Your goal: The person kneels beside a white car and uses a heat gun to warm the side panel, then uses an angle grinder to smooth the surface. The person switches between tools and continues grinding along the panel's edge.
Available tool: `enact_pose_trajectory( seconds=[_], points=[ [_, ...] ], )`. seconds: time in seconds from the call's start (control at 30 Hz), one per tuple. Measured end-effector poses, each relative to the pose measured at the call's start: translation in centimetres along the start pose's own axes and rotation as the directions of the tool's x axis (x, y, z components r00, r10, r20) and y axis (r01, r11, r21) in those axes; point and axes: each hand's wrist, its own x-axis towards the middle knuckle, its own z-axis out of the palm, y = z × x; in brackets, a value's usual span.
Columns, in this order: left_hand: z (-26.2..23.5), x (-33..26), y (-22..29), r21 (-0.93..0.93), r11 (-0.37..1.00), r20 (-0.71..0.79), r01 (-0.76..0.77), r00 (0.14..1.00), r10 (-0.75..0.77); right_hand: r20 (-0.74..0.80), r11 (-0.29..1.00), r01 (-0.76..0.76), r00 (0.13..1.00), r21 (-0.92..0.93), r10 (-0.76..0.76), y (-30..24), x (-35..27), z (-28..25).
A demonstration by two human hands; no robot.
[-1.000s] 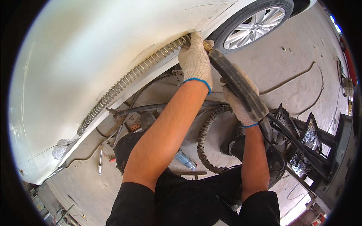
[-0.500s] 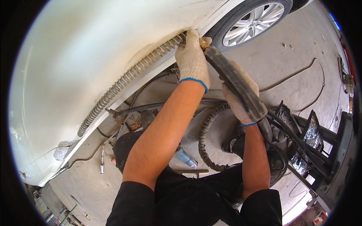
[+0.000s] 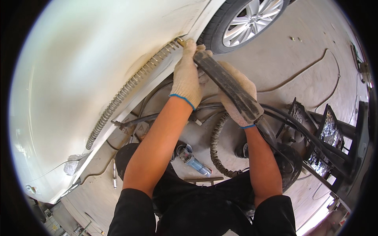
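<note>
l hand (image 3: 187, 74), in an off-white knit glove w/ blue cuff, was curled round the front of a black-handled tool (image 3: 228, 87) — its brass tip (image 3: 180, 41) poked out past the glove, right by the top end of a long metal coil (image 3: 134, 80); couldn't tell if tip touched coil. r hand (image 3: 245, 80), same kind of glove, was wrapped round the handle from below, fingertips mostly hidden. tool slanted btwn both hands, front end up & left, close to the car's lower edge. coil lay along the white car panel (image 3: 71, 70), nr that edge, & clear plastic (image 3: 71, 166) sat on the panel lower left. spoked wheel (image 3: 254, 21) was up & right of l hand. dark cable (image 3: 267, 133) ran off tool's rear. btwn the legs, on the floor (image 3: 287, 70) — a blue-grey power tool (image 3: 195, 162), w/ a wrinkled hose (image 3: 215, 145) curving beside it.
</note>
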Motion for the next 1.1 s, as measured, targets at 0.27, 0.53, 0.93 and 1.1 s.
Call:
enact_pose_trajectory(
  seconds=[0.27, 0.53, 0.93, 1.1],
  points=[
    [0.1, -0.9, 0.1, 0.018, 0.999, 0.079, 0.047, 0.996, -0.049, 0.009, 1.0, -0.005, 1.0, -0.001, 0.005, 0.3, -0.4, -0.5],
    [0.4, -0.9, 0.1, -0.013, 0.999, 0.042, 0.029, 0.999, -0.028, 0.01, 1.0, -0.002, 1.0, 0.001, 0.002, 0.2, -0.2, -0.6],
    [1.0, -1.4, 0.4, -0.019, 0.999, 0.02, 0.027, 0.999, -0.026, 0.014, 1.0, -0.004, 1.0, -0.003, 0.004, 0.1, -0.3, -0.4],
    [0.8, -1.2, 0.3, -0.025, 1.0, 0.032, 0.012, 0.999, -0.012, 0.017, 1.0, 0.004, 1.0, -0.006, -0.004, -0.2, -0.3, -0.2]
  ],
)
